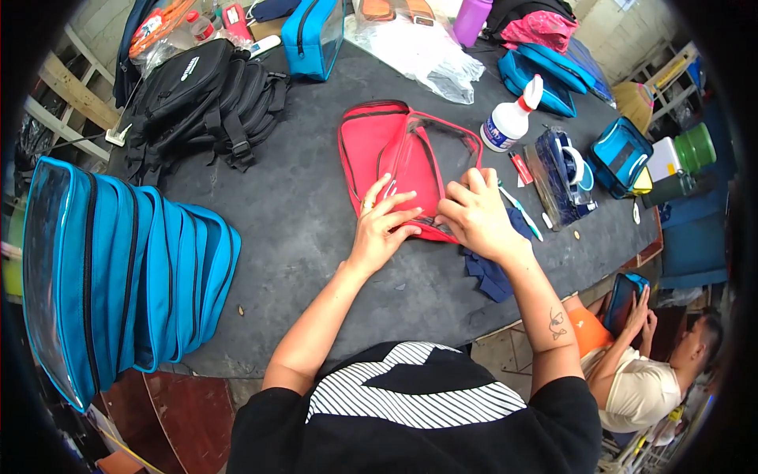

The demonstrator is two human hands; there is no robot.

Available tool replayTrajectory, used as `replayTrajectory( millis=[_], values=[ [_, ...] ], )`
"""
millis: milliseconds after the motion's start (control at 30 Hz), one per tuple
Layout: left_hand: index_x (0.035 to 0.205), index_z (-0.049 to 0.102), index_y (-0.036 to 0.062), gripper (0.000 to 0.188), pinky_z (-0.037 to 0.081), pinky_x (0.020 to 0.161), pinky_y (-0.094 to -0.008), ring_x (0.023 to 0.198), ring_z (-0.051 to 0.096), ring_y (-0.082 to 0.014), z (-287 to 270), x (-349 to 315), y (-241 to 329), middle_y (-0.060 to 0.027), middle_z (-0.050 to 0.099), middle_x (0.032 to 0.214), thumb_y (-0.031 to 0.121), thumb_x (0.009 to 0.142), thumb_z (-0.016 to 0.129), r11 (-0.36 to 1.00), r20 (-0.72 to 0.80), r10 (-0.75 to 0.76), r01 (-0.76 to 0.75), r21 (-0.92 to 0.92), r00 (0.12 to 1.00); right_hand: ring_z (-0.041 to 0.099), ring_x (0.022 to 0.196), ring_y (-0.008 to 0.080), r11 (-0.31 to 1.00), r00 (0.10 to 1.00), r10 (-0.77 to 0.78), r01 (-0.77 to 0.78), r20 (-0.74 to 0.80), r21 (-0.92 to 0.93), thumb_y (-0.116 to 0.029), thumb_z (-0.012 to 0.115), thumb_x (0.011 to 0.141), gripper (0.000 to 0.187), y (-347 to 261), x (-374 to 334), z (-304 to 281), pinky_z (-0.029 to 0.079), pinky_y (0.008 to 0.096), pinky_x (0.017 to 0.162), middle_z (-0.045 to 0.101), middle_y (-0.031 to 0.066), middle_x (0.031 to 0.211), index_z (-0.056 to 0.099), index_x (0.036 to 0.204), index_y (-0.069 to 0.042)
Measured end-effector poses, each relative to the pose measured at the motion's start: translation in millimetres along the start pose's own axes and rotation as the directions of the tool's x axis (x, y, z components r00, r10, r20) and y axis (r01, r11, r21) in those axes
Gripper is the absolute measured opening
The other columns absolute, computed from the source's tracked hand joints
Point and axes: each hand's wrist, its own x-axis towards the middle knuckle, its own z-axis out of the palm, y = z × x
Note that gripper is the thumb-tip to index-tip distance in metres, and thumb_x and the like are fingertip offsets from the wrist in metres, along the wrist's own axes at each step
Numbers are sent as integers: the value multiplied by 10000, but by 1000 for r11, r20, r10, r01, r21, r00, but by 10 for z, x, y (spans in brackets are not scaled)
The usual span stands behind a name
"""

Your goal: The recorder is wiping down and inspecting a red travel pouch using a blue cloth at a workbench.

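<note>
A red bag (367, 134) with dark zippers and a clear plastic panel lies on the black table in front of me, its front flap lifted. My left hand (383, 227) rests on the bag's lower left part, its fingers spread and slightly bent. A small shiny thing shows by its fingertips, too small to name. My right hand (478, 212) is closed at the bag's lower right corner, its fingers curled on the edge. What lies under those fingers is hidden. Dark blue cloth (488, 276) lies beneath and beside my right wrist.
Blue bags (150, 268) stand in a row at the left, a black backpack (205, 103) behind them. To the right are a white spray bottle (509, 122), a toothbrush (530, 221) and a clear pouch (557, 186). Another person (643, 379) sits at lower right holding a blue bag.
</note>
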Motion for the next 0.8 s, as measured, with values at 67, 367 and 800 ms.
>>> replayTrajectory(
  millis=[67,367,800],
  values=[
    [967,756,118,355,358,1078,-437,1331,398,-325,-16,6,1,-10,656,1185,171,623,825,1000,2,-6,6,9,1000,457,858,242,999,999,33,-33,-25,-4,-240,724,717,176,-11,5,8,344,412,797,491,17,804,602,776,-126],
    [972,754,119,357,361,1079,-436,1338,390,-325,-14,15,21,-5,653,1191,170,626,826,1000,20,-4,4,21,1000,463,873,250,999,995,54,-54,-83,3,-239,730,724,187,-56,-22,152,344,413,810,514,11,837,611,806,-121],
    [980,753,111,359,353,1084,-439,1343,384,-324,-10,-3,16,-17,649,1198,162,632,825,1000,28,-6,6,0,1000,457,905,271,958,959,273,-265,-73,108,-253,755,740,183,-107,-193,134,338,428,839,517,19,870,632,828,-149]
  ],
)
